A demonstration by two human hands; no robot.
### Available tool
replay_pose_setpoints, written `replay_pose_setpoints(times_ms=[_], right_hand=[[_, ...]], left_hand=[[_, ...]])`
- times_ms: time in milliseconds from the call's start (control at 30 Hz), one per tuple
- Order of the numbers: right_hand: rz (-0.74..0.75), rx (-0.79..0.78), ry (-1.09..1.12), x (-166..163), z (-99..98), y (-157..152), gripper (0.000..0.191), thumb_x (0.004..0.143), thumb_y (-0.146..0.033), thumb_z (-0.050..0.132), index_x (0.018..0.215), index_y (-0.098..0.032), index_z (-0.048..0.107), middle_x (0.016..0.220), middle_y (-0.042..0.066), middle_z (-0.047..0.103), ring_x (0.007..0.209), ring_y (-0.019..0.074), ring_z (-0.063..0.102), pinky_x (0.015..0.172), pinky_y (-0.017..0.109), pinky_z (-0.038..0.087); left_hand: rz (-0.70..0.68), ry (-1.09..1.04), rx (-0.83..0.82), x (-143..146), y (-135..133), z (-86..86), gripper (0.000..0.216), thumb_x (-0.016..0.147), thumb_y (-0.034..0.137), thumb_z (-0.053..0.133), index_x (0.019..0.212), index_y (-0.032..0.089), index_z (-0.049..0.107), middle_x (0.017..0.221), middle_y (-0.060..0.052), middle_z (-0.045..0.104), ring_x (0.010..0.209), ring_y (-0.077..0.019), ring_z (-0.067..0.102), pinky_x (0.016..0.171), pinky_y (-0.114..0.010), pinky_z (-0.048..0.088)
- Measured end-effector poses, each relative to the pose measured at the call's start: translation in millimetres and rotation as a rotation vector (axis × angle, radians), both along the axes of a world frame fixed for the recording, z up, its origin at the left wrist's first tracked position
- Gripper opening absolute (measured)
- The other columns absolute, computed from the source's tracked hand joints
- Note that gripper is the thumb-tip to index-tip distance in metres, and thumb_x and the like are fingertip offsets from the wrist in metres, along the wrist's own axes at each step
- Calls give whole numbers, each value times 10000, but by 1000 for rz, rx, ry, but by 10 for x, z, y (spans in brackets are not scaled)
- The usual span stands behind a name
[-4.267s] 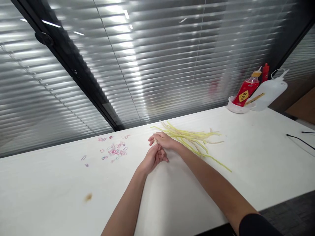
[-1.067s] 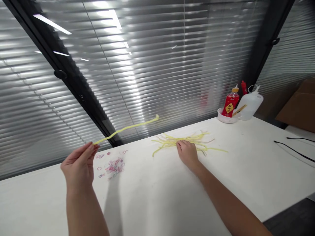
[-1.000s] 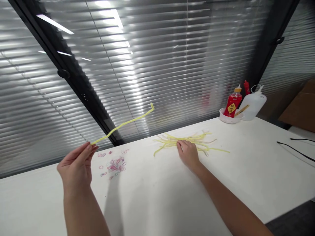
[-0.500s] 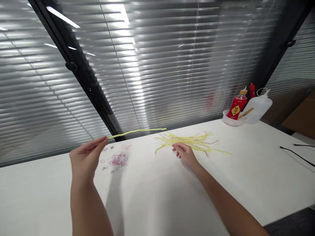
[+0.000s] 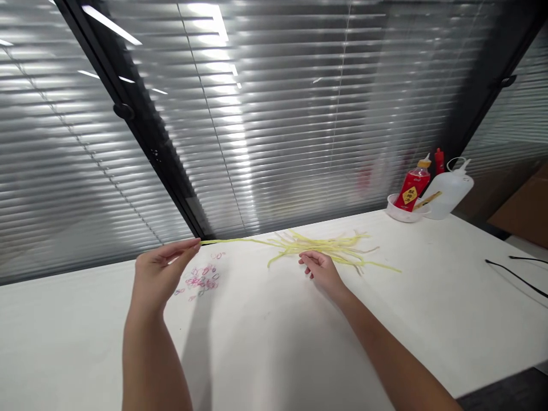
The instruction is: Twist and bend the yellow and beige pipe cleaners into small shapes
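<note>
My left hand [image 5: 160, 273] is raised above the white table [image 5: 274, 348] and pinches one end of a long yellow-green strand [image 5: 233, 241]. The strand runs level to the right, towards a loose pile of yellow-green strands [image 5: 338, 249] lying on the table. My right hand [image 5: 320, 269] hovers just in front of that pile with its fingers curled and apart, holding nothing. Several small pink and purple rubber bands [image 5: 201, 278] lie scattered on the table below my left hand.
At the back right stands a white bowl [image 5: 400, 211] with a red bottle [image 5: 413, 185] in it, beside a white squeeze bottle [image 5: 449, 185]. A black cable [image 5: 514, 275] lies at the right edge. Glass with blinds and a black frame [image 5: 141, 123] backs the table.
My left hand has swung the held strand down from a raised tilt to level, its far end now near the pile. My right hand has lifted off the pile and drawn back slightly.
</note>
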State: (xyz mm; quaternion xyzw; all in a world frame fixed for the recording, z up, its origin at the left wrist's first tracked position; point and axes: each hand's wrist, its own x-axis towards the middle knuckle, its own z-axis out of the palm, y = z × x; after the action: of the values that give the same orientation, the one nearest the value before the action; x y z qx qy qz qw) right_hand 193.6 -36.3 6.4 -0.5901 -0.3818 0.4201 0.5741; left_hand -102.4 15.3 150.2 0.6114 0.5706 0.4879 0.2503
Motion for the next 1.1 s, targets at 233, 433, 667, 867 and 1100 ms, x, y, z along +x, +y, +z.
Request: replay_pose_setpoints(times_ms=[233,433,667,867,1100], right_hand=[[118,-133,58,-5,-7,-33,309,775,-460,569,889,-189,664,930,70,698,628,115,554,515,222,420],[157,-121,-18,-17,-37,-26,266,764,-424,582,827,-180,664,883,59,697,587,101,528,527,227,426],[213,-125,0,-18,-15,-63,265,757,-427,602,804,-172,658,843,50,690,576,91,515,564,229,432],[203,-112,-13,-15,8,-69,293,746,-451,619,784,-164,666,828,56,693,577,93,510,558,225,421],[162,-108,-6,-9,16,-64,415,787,-558,531,797,-163,660,826,76,702,599,115,539,545,236,417]], left_hand=[[-80,33,-31,18,-35,26,370,607,439,746,900,213,732,857,-61,734,910,-260,660,728,-296,537],[-101,107,-45,12,-49,37,348,645,457,719,908,228,729,864,-49,733,904,-255,660,685,-276,524],[-75,102,-34,46,-72,40,314,641,447,719,874,236,735,865,-36,738,903,-248,657,646,-253,512],[-86,132,-30,47,-77,46,306,639,439,720,871,241,740,938,-34,734,936,-262,652,659,-267,538],[-107,154,-26,59,-125,94,280,649,431,714,863,251,743,948,-43,733,962,-275,651,720,-297,553]])
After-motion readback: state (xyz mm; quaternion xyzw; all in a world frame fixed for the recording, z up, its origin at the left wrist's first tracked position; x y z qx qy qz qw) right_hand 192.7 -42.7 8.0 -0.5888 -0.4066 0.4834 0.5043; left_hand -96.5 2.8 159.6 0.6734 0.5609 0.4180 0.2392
